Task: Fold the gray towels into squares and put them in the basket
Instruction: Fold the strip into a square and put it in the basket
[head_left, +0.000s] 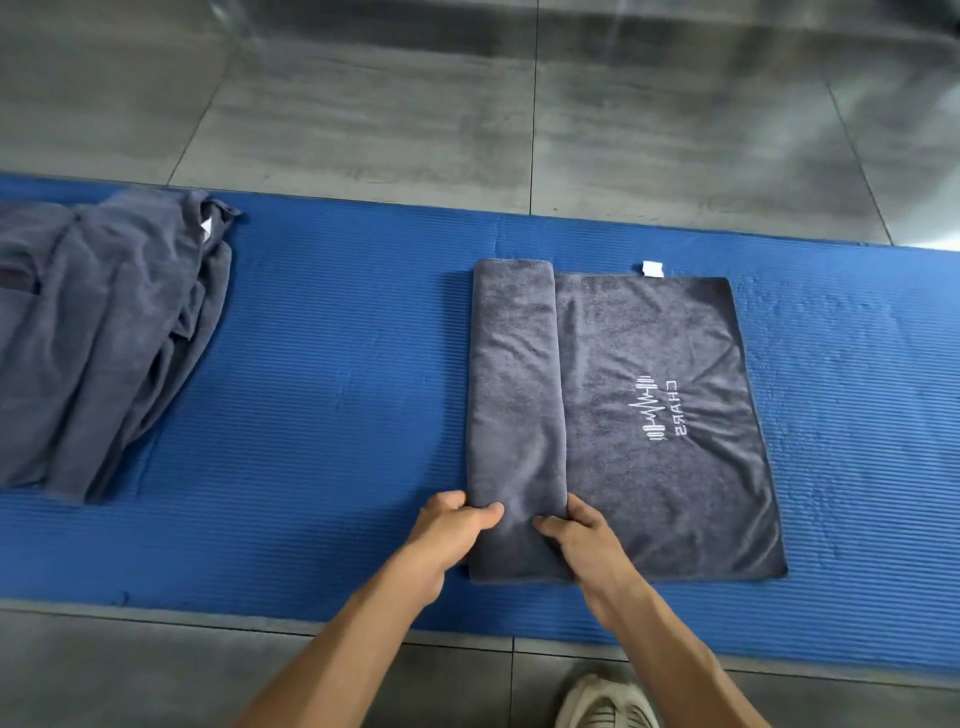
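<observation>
Both forearms reach forward over the blue mat. The left hand and right hand pinch the near end of the gray towel's folded strip, fingers curled on it. The heap of towels lies well apart, left

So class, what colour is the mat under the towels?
Blue, with fine ridges, seen in the head view: the mat.
</observation>
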